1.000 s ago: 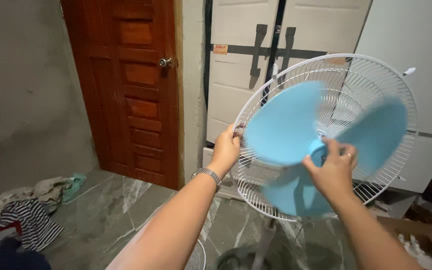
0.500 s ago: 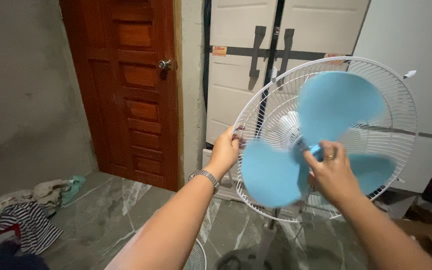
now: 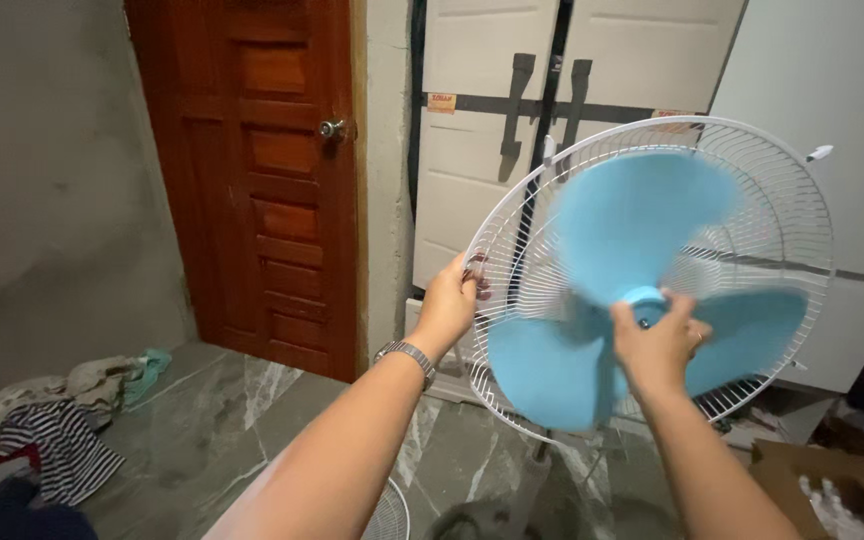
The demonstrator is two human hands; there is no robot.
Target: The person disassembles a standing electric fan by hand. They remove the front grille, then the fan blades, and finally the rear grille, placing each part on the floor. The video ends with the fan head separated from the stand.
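Observation:
A stand fan faces me with its white wire rear guard uncovered at the front. Its light blue three-blade propeller is blurred by turning. My left hand grips the guard's left rim; a metal watch sits on that wrist. My right hand is pinched on the blue hub cap at the blade's centre.
A brown wooden door stands at the left, white cabinet doors behind the fan. Clothes are heaped on the marble floor at lower left. A cardboard box sits at lower right, another wire guard lies near my elbow.
The blue blades have rotated between frames while my right hand stays on the hub, shifting slightly. My left hand has kept its hold on the guard rim.

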